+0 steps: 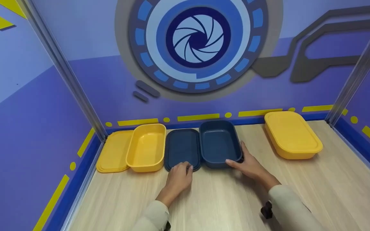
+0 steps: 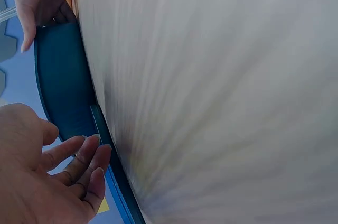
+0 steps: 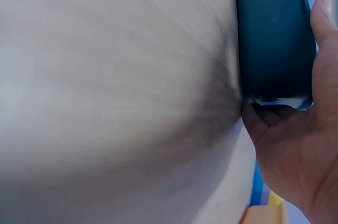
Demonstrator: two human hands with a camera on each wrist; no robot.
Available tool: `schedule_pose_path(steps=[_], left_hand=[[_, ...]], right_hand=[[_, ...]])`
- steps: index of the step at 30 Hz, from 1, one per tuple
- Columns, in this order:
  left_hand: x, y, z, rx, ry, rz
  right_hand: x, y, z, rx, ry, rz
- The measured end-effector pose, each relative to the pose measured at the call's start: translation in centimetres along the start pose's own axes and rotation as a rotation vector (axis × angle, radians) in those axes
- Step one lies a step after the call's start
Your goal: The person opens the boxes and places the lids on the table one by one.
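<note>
A dark blue lidless container (image 1: 220,144) stands near the back wall. My right hand (image 1: 251,165) lies against its front right corner, thumb spread by the rim and fingers along the right side. Directly left of the container lies a flat dark blue lid (image 1: 182,147). At the lid's front edge is my left hand (image 1: 180,176), its fingers loosely bent with nothing between them. In the left wrist view the fingertips (image 2: 97,150) are close to the lid's edge; whether they touch it I cannot tell.
A yellow lidless container (image 1: 146,147) stands left of the blue lid, with a yellow lid (image 1: 115,152) beside it. Another yellow container (image 1: 292,133), lid on, sits at the back right. Printed panels (image 1: 204,106) wall in the wooden tabletop (image 1: 210,205) at the back and sides.
</note>
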State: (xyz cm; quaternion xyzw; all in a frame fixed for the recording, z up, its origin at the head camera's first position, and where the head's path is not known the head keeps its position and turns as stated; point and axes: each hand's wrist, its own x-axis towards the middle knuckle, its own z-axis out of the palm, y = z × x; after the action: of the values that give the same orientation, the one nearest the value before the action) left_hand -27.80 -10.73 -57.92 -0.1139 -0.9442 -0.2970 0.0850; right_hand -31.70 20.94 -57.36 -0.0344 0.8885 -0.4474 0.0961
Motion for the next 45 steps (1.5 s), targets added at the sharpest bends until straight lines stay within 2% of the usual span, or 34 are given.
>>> schedule_pose_path(steps=[3,7,11,15,19,24,29,36,45], left_hand=[[0.0,0.1,0.0,0.0,0.005,-0.006],[-0.2,0.3,0.0,0.077,0.004,0.005],[-0.2,0.6,0.1,0.134,-0.014,0.014],[-0.1,0.8,0.1,0.127,-0.046,-0.008],[0.0,0.8,-0.2,0.128,-0.061,-0.022],[0.2,0.6,-0.6,0.119,-0.061,-0.018],[0.3,0.5,-0.7,0.102,-0.082,-0.031],[0.3,0.7,-0.9,0.063,-0.119,-0.028],[0.2,0.7,-1.0,0.047,-0.111,-0.034]], right_hand=[[-0.6,-0.2,-1.2,-0.036,0.031,-0.013],[-1.3,0.3,-4.0,-0.073,0.137,-0.075],[-1.4,2.0,-8.0,-0.222,0.245,-0.122],[-1.3,4.0,-11.6,-0.388,0.268,-0.087],[-1.3,5.9,-13.6,-0.46,0.237,-0.034],[-1.4,7.6,-14.6,-0.529,0.156,0.011],[-1.1,7.6,-15.3,-0.555,0.105,0.052],[-1.3,7.4,-15.6,-0.582,0.079,0.075],[-1.6,7.0,-15.0,-0.572,0.064,0.077]])
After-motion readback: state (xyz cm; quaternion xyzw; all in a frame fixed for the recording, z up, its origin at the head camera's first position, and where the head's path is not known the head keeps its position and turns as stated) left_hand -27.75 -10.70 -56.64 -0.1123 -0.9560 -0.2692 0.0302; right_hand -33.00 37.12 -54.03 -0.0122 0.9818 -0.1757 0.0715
